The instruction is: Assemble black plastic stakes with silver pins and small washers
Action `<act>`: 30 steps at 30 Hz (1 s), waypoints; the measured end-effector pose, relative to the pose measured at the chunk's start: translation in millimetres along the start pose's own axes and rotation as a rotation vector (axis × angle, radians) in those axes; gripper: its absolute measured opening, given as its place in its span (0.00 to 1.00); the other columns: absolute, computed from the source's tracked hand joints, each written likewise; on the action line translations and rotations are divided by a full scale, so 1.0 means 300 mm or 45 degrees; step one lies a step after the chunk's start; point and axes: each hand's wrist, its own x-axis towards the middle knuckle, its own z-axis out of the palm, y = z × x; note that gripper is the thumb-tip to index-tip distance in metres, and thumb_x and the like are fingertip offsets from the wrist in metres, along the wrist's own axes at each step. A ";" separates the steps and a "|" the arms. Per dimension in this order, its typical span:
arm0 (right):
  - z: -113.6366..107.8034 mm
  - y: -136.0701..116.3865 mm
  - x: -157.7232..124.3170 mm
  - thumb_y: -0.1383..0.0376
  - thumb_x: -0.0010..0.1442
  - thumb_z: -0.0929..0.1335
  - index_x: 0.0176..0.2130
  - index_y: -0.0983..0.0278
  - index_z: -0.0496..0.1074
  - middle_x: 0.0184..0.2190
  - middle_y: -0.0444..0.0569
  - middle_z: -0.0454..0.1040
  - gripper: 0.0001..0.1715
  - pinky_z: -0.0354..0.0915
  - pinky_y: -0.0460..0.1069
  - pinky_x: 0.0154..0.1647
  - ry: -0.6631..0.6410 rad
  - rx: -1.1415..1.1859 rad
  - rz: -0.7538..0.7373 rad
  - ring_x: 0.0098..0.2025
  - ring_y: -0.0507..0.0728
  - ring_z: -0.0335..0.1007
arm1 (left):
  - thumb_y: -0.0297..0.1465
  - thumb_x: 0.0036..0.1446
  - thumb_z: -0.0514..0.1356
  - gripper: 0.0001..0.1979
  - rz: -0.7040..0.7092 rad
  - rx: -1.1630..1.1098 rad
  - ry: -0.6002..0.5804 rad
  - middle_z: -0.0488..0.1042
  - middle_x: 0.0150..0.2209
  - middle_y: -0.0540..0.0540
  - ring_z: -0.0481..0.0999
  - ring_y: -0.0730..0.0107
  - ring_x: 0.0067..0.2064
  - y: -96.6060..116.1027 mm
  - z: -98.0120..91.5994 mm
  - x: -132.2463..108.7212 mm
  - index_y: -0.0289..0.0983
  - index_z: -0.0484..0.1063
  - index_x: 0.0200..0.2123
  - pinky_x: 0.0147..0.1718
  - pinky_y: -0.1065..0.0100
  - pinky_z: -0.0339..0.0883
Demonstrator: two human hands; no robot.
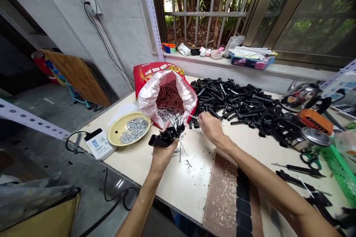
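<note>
My left hand (164,150) is wrapped round a black plastic part (167,136) in front of the open bag. Just to the right, my right hand (210,127) is closed on a thin metal rod (191,117) that points left toward the black part. Behind them lies a red bag (158,67) with a white lining, holding reddish-brown screws (170,98) and silver ones at its mouth. Loose silver screws (182,150) and small washers (189,166) lie on the table below my left hand. A yellow dish (114,133) holds many small metal pieces.
A heap of black parts (236,100) covers the table's back right. A white box (100,146) sits at the left edge. Kettle (302,96), scissors (310,161), screwdriver (297,169) and green basket (338,174) are at the right. A brown board (219,200) lies in front.
</note>
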 end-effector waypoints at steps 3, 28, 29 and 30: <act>-0.178 0.020 -0.007 0.63 0.68 0.57 0.42 0.66 0.68 0.37 0.51 0.69 0.14 0.60 0.47 0.39 0.282 0.271 -0.347 0.37 0.53 0.65 | 0.30 0.49 0.62 0.31 0.066 0.076 -0.063 0.73 0.51 0.43 0.73 0.59 0.51 0.003 0.003 0.002 0.39 0.64 0.58 0.53 0.59 0.62; 0.177 -0.095 -0.038 0.60 0.56 0.69 0.23 0.64 0.70 0.19 0.44 0.68 0.14 0.61 0.50 0.29 -0.510 0.423 0.024 0.24 0.52 0.65 | 0.30 0.44 0.65 0.22 0.052 -0.031 0.088 0.75 0.48 0.45 0.66 0.58 0.58 -0.002 -0.033 0.034 0.39 0.73 0.46 0.61 0.57 0.51; 0.202 -0.110 -0.053 0.62 0.55 0.69 0.23 0.64 0.69 0.19 0.44 0.68 0.13 0.61 0.51 0.30 -0.468 0.395 0.022 0.25 0.53 0.65 | 0.30 0.43 0.66 0.22 0.014 -0.080 0.082 0.76 0.47 0.45 0.68 0.58 0.56 -0.007 -0.032 0.034 0.39 0.73 0.45 0.59 0.57 0.54; 0.213 -0.120 -0.063 0.64 0.55 0.68 0.23 0.64 0.69 0.20 0.44 0.67 0.11 0.60 0.52 0.31 -0.433 0.370 0.019 0.26 0.54 0.66 | 0.31 0.42 0.67 0.22 -0.052 -0.176 0.063 0.77 0.45 0.44 0.71 0.58 0.53 -0.013 -0.032 0.035 0.38 0.73 0.44 0.57 0.56 0.58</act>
